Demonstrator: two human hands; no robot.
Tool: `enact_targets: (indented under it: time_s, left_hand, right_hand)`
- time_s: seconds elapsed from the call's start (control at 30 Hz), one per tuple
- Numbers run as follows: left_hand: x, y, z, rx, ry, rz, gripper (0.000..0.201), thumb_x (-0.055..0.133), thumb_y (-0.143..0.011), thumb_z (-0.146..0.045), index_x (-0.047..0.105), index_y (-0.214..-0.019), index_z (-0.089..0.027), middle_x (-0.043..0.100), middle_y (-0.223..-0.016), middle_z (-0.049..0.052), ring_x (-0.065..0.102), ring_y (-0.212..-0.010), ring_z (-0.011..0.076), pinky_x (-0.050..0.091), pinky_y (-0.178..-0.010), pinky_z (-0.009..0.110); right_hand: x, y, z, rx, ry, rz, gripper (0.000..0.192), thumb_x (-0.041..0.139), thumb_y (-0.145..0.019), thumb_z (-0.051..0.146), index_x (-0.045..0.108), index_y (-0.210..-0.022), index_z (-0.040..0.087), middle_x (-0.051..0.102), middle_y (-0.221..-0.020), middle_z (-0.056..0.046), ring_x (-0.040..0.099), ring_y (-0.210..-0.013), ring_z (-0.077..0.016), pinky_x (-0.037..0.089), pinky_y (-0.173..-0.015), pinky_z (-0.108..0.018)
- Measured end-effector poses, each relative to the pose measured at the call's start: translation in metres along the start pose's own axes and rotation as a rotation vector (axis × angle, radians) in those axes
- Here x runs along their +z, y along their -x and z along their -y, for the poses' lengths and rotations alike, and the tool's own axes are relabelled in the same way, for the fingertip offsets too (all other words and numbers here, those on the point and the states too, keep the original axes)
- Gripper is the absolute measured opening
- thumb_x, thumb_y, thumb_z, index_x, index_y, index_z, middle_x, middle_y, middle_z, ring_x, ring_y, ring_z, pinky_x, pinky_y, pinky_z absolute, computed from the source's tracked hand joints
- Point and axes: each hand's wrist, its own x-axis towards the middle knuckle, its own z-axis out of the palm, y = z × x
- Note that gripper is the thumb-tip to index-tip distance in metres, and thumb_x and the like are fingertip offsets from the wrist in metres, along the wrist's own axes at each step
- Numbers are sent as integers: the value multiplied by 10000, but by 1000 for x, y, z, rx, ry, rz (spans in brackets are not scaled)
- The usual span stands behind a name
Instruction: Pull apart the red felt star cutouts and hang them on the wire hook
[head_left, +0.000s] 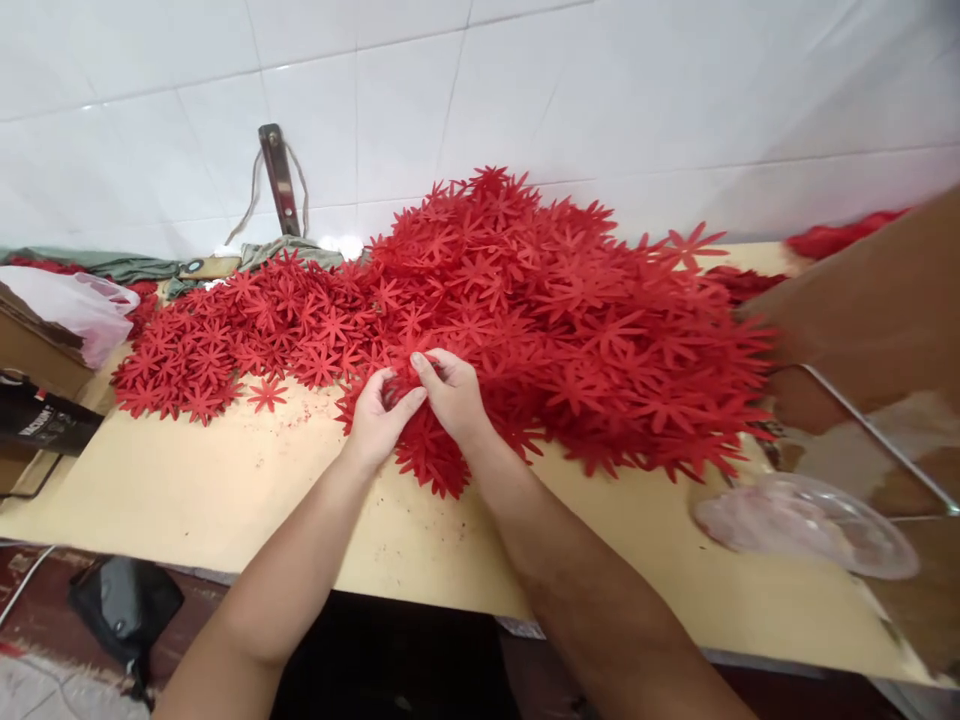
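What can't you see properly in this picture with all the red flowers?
- Head view: the fingertips of the left hand and right hand are buried in the red flower pile, so each grip is unclear.
- The table under the pile is covered.
- The brown board at right is blurred and cut off by the edge.
- The black box's lettering is too small.

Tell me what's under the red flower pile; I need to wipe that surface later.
The flower pile lies on a yellowish tabletop, bare in front. Both hands, left and right, pinch flowers at its near edge. Whatever lies beneath the heap's middle is covered.
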Motion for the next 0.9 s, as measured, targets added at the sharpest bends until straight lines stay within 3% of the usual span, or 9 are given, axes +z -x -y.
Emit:
enact_targets:
  time_s: [0.17,0.33,0.53,0.73,0.9]
  left_hand:
    - [-5,-4,-2,14,20,-62,298,739,-628,-180,510,-819,-173,594,-695,-60,518,-558,52,428,-598,212]
    - [-9,-6,-4,21,-40,-100,238,691,-670,-146,512,-823,-176,584,-680,-69,495,-535,41,423,-598,201]
    - [-11,-6,-2,5,-57,-125,273,700,-645,-112,516,-835,-177,567,-645,-78,495,-526,43,415,-584,193]
    - [-12,-2,-2,-12,0,-177,242,676,-655,-76,510,-803,-171,582,-625,-72,514,-526,44,405,-570,182]
    - [-5,0,1,-32,-30,-160,153,651,-719,-104,517,-766,-161,484,-519,-98,334,-398,12,257,-445,172]
  right_hand:
    - [9,6,-6,-26,35,-9,337,569,-767,502,539,-644,190,508,-651,7,457,-637,-117,389,-609,-272]
    - [0,-2,-4,53,-124,-167,349,552,-788,486,442,-610,206,405,-517,62,367,-488,-75,335,-493,-236]
    - [-20,-18,-12,132,-259,-393,224,654,-688,296,448,-697,208,437,-461,105,387,-404,-56,320,-419,-195]
    - [-19,-17,-16,97,-222,-372,209,639,-689,310,468,-730,196,505,-532,75,451,-452,-58,359,-448,-191]
    - [-21,-20,-21,33,-174,-420,255,599,-736,371,464,-868,200,560,-685,25,534,-541,-89,463,-539,-247]
